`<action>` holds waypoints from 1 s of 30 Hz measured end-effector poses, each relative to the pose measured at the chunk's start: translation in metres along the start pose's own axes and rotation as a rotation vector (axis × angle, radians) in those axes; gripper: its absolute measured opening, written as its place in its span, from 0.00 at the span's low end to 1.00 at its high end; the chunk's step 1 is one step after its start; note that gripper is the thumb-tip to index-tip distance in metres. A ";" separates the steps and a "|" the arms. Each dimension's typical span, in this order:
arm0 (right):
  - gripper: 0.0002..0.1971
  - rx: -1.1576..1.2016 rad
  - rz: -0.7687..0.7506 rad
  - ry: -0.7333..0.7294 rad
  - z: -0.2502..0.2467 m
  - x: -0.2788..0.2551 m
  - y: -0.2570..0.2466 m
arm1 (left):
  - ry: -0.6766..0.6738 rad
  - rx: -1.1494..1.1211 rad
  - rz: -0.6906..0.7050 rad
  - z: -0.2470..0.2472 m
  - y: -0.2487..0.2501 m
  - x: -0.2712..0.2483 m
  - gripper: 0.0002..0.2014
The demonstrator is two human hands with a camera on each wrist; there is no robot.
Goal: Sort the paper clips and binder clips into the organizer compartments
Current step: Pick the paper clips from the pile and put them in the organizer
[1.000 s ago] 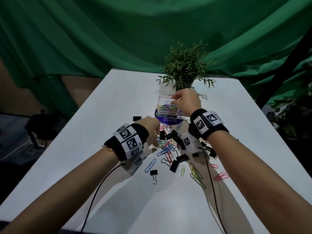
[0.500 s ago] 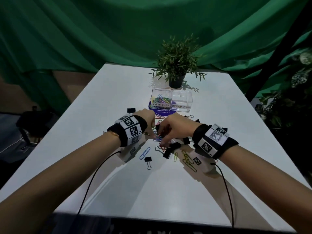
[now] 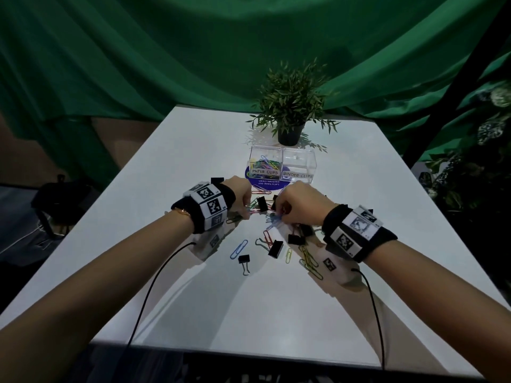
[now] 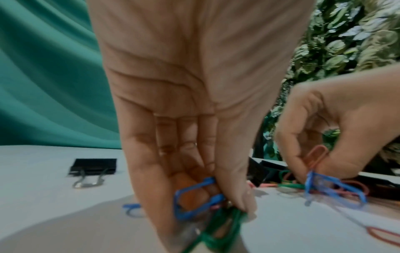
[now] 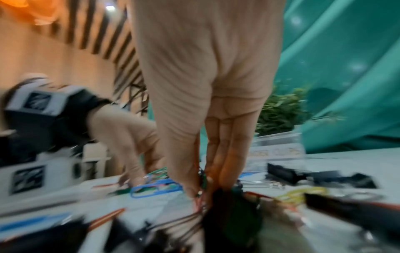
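Note:
A clear organizer (image 3: 312, 161) stands mid-table; its left compartment, labelled PAPER CLIPS (image 3: 265, 171), holds several coloured clips, and the BINDER CLIPS compartment (image 3: 298, 175) looks empty. Coloured paper clips (image 3: 239, 248) and black binder clips (image 3: 275, 248) lie scattered in front of it. My left hand (image 3: 246, 214) is down at the pile's left side, and in the left wrist view it pinches blue and green paper clips (image 4: 194, 196). My right hand (image 3: 279, 217) pinches a pink and a blue paper clip (image 4: 314, 172) at the pile's middle. The right wrist view is blurred.
A potted plant (image 3: 290, 114) stands behind the organizer, and a blue round sticker (image 3: 249, 175) lies under it. One binder clip (image 3: 217, 180) sits apart at the left. Wrist cables trail over the near table edge. Green drapes hang all around.
My right hand has come back from the organizer's paper clip compartment to the pile and pinched clips there. My left hand stayed at the pile. The head view has tilted up.

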State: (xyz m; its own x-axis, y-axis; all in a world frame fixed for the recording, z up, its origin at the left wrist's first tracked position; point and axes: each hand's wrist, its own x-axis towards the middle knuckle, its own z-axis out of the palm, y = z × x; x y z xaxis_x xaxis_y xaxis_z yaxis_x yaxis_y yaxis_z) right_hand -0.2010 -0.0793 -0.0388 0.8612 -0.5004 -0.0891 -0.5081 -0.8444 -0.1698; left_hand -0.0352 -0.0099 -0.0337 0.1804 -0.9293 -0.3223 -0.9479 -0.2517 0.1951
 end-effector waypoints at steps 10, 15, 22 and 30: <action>0.06 0.776 0.215 0.059 -0.040 -0.014 0.056 | 0.079 -0.433 0.071 -0.013 -0.026 -0.008 0.10; 0.07 0.896 0.159 0.147 -0.059 -0.009 0.054 | 0.238 -0.839 0.134 -0.031 -0.023 -0.006 0.05; 0.03 1.233 0.174 0.470 -0.065 0.019 0.046 | 0.677 -1.085 0.037 -0.052 -0.006 0.052 0.07; 0.04 0.977 0.296 0.634 -0.038 0.073 0.042 | 0.624 -0.520 -0.084 -0.041 -0.008 0.051 0.08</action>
State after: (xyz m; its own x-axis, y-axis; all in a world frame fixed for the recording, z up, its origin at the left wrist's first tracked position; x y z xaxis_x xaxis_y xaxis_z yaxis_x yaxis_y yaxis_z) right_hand -0.1594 -0.1583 -0.0152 0.4153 -0.8871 0.2017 -0.2276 -0.3160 -0.9211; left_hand -0.0075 -0.0661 -0.0141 0.5040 -0.8426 0.1899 -0.7092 -0.2782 0.6478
